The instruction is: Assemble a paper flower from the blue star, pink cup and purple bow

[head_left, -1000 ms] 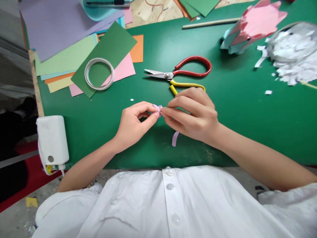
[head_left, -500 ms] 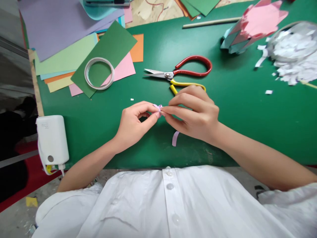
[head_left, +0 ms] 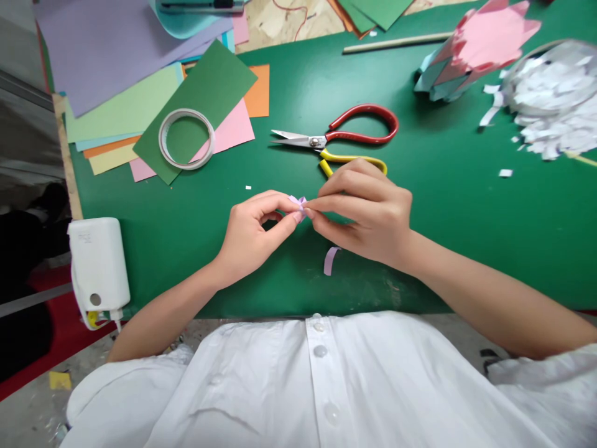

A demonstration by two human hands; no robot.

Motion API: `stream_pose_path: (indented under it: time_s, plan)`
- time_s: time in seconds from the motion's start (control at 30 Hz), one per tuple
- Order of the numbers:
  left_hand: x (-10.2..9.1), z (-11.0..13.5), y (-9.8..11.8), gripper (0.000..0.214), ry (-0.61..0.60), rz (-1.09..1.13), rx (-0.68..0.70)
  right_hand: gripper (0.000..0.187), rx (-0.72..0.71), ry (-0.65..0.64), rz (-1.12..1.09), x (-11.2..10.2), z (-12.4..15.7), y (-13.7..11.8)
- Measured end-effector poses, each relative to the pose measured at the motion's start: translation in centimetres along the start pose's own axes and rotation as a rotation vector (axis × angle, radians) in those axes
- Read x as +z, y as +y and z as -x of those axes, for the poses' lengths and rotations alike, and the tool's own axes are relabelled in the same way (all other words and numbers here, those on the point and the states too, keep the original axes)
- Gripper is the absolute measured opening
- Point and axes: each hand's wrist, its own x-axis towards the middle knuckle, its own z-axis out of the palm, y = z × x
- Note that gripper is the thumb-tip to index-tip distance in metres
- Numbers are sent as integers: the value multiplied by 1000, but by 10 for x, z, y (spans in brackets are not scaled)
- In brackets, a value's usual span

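Between my fingertips is a small folded piece of purple paper point(head_left: 301, 200), partly hidden by them. My left hand point(head_left: 256, 230) pinches it between thumb and index finger. From the other side, my right hand point(head_left: 368, 211) closes thumb and index fingertips on its right edge. A loose purple paper strip point(head_left: 331, 261) lies on the green table just below my right hand. Above that hand rest scissors point(head_left: 317, 142) with one red and one yellow handle, blades pointing left and slightly apart. The yellow handle is partly covered by my right fingers.
A tape roll point(head_left: 163, 140) sits on coloured paper sheets point(head_left: 125, 106) at left. A white power bank point(head_left: 99, 264) stands at the table's left edge. Farther right are a wooden stick point(head_left: 396, 43), a pink-and-blue paper object point(head_left: 485, 40) and a heap of white paper scraps point(head_left: 555, 93).
My right thumb and fingers have shifted very slightly at the purple paper, and a little more of its folds shows. My left hand stays in place.
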Motion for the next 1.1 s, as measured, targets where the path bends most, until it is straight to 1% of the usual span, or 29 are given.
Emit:
stream_pose_path:
  time_s: [0.17, 0.33, 0.5, 0.73, 0.87, 1.0, 1.1]
  plan:
    - [0, 0, -1, 7, -1, 18, 9, 11, 21, 24, -99, 2, 0, 2]
    - [0, 0, -1, 7, 10, 23, 18, 8, 61, 15, -125, 1, -1, 1]
    - [0, 0, 0, 7, 2, 42, 13, 9, 55, -3, -111, 0, -1, 1]
    - [-2, 0, 0, 6, 0, 37, -1, 2, 28, 8, -53, 1, 2, 3]
    - [-2, 0, 0, 7, -10, 28, -2, 4, 16, -5, -38, 1, 4, 3]
    - [-1, 0, 0, 7, -20, 19, -9, 5, 5, 21, -31, 1, 2, 3]
    - [-2, 0, 1, 8, -25, 6, -12, 7, -4, 35, 14, 2, 1, 3]
